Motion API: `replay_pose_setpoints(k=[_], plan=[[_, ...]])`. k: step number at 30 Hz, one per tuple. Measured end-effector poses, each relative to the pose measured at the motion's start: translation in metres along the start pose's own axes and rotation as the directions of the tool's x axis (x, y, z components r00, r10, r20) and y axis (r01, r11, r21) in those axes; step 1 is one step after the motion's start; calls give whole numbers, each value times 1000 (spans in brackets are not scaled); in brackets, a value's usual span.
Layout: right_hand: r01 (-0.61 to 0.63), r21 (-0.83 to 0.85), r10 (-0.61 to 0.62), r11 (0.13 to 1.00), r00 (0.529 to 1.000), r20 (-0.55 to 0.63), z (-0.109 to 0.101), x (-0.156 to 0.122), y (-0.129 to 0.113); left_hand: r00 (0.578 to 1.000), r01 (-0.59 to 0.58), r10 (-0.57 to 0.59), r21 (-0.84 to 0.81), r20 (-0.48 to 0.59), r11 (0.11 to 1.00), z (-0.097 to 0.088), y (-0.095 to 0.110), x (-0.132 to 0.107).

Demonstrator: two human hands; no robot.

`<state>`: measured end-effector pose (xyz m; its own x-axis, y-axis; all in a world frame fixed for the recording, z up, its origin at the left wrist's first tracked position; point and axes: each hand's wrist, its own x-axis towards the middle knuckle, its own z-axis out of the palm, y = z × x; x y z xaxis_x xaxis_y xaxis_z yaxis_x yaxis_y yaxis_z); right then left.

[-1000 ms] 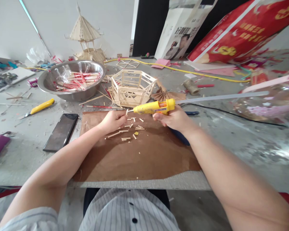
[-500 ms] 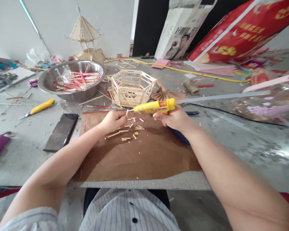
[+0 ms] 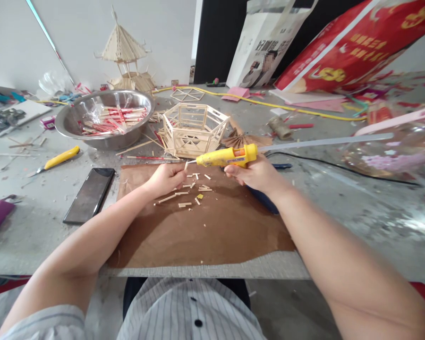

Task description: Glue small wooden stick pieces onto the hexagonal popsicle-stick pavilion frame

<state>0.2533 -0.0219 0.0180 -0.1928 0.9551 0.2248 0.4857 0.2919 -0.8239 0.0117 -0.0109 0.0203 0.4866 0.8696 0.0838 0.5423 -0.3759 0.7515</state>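
My right hand (image 3: 257, 175) is wrapped round a yellow glue gun (image 3: 226, 157) with a long clear glue stick (image 3: 326, 141) poking out behind it. Its nozzle points left and meets a short wooden stick piece (image 3: 186, 165) pinched in my left hand (image 3: 166, 178). Both hands hover over a brown paper sheet (image 3: 205, 231). Several cut stick bits (image 3: 191, 191) lie scattered on the sheet just below my hands. A hexagonal stick frame (image 3: 193, 130) stands right behind the sheet.
A black phone (image 3: 90, 193) lies left of the sheet, with a yellow-handled knife (image 3: 56, 158) beyond it. A steel bowl (image 3: 71, 120) of red-wrapped sticks sits at the back left, a stick pagoda model (image 3: 125, 56) behind it. The gun's black cord (image 3: 340, 165) runs right.
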Motion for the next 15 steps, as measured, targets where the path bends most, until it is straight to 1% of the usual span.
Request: replay_pose_setpoints(k=[4, 7, 11, 13, 15], plan=[[-10, 5, 10, 1000, 1000, -8, 0, 0, -2, 1000, 9, -8, 0, 10, 1000, 0, 0, 0], [8, 26, -8, 1000, 1000, -14, 0, 1, -2, 1000, 2, -2, 10, 13, 1000, -1, 1, -1], [42, 99, -39, 994, 999, -26, -8, 1, 2, 997, -59, 55, 67, 47, 996, 0, 3, -2], [69, 161, -58, 985, 996, -72, -15, 2, 4, 994, -90, 85, 92, 63, 992, 0, 5, -2], [113, 213, -75, 971, 981, -178, -22, 4, 6, 994, -93, 87, 109, 63, 990, 1, 5, -2]])
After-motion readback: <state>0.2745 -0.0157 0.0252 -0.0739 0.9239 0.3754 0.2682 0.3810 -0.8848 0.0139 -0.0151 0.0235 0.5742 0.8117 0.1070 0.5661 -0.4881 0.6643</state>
